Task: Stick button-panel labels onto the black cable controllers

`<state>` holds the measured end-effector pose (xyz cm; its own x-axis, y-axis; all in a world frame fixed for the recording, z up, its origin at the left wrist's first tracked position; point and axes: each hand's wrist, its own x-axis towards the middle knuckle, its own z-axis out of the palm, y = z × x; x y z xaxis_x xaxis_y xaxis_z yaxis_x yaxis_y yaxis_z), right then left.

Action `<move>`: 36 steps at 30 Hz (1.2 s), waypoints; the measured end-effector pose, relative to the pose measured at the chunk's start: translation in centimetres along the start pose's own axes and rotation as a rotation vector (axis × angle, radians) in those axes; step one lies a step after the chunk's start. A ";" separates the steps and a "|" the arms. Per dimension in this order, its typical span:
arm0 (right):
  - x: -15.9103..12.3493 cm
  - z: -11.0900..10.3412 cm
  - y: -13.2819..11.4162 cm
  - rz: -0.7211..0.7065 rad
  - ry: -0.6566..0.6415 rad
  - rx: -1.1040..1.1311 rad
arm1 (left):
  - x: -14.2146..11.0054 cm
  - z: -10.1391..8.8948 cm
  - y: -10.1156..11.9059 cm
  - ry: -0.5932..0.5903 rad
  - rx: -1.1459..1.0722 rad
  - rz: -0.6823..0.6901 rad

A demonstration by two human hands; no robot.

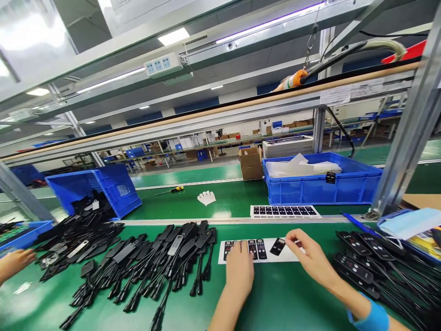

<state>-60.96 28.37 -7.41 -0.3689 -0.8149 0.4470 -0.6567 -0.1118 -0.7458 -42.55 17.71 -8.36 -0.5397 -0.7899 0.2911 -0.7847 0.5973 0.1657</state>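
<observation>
1. Right now your left hand (pixel 239 266) lies flat, fingers spread and palm down, on the near white sticker sheet (pixel 265 257), pinning its left half to the green belt (pixel 282 299).
2. That sheet is a long white backing strip carrying small black rectangular labels with pale button markings; a few sit in a row just past your left fingertips, and the right part of the strip is bare white.
3. Your right hand (pixel 310 255) is at the sheet's right half, thumb and forefinger pinched on one black label (pixel 277 247), which is tilted and lifted at an angle from the backing.
4. The label sits between your two hands, just right of your left fingers and touching your right fingertips.
5. A second, full sheet of black labels (pixel 285 211) lies farther back on the belt, well apart from both hands.
6. To your left, a heap of black corded controllers (pixel 172 257) spreads across the belt, near your left forearm but not touching it.
7. To your right, more black controllers with printed faces (pixel 365 266) lie beside your right wrist, which wears a blue band (pixel 374 317).
8. At the far left edge, another person's hand (pixel 15 263) rests near the heap.
9. Behind, a blue crate (pixel 324 186) holds white sheets, and a white glove (pixel 206 197) lies on the belt.
</observation>
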 end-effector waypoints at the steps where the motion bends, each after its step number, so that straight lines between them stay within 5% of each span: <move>1: -0.6 -0.5 -0.1 0.018 0.029 0.055 | 0.8 -0.4 -1.5 0.052 0.030 -0.078; 6: -3.0 -0.8 0.7 0.103 0.069 0.171 | 2.6 -1.8 -8.6 0.231 0.100 -0.439; 10: -3.6 -0.1 1.0 0.117 0.080 0.207 | 2.3 -2.4 -10.1 0.233 -0.020 -0.437; 17: -3.7 -0.2 -0.3 0.188 0.051 0.392 | 1.7 -3.5 -5.9 0.171 -0.631 -0.312; 27: -3.4 -0.9 -1.0 0.218 0.060 0.528 | -2.5 -0.5 3.3 -0.521 -1.683 -0.439; 36: -3.8 -1.1 -1.3 0.281 -0.032 0.672 | -4.3 -0.1 4.7 -0.777 -1.883 -0.378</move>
<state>-59.47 32.27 -7.62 -0.4381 -0.8793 0.1870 0.0090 -0.2123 -0.9772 -43.88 23.88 -8.71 -0.8463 -0.4604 -0.2679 0.0667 -0.5906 0.8042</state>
